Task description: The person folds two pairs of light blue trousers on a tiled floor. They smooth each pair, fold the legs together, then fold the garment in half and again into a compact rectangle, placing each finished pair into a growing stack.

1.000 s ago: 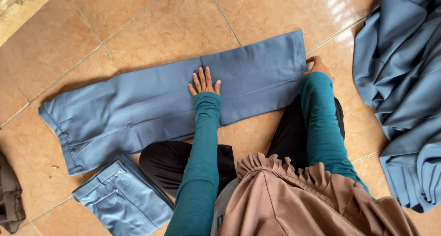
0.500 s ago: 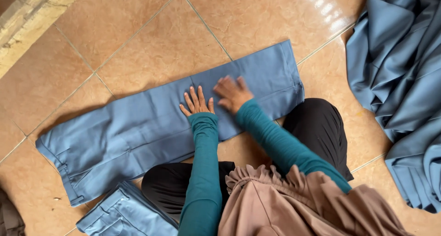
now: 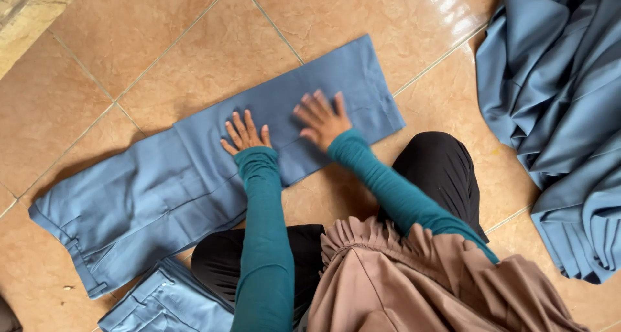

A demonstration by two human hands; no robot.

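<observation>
The glossy tan tiled floor (image 3: 162,54) carries everything. A loose heap of blue-grey cloth (image 3: 556,118) lies at the right, seemingly unfolded. The long pair of blue-grey trousers (image 3: 162,190) lies flat across the tiles, legs laid together lengthwise, not yet folded short, I judge. A small folded blue-grey garment (image 3: 162,303), apparently finished, sits near the knees. The right hand (image 3: 321,117) and left hand (image 3: 246,133) press flat on the trouser legs, fingers spread, gripping nothing
</observation>
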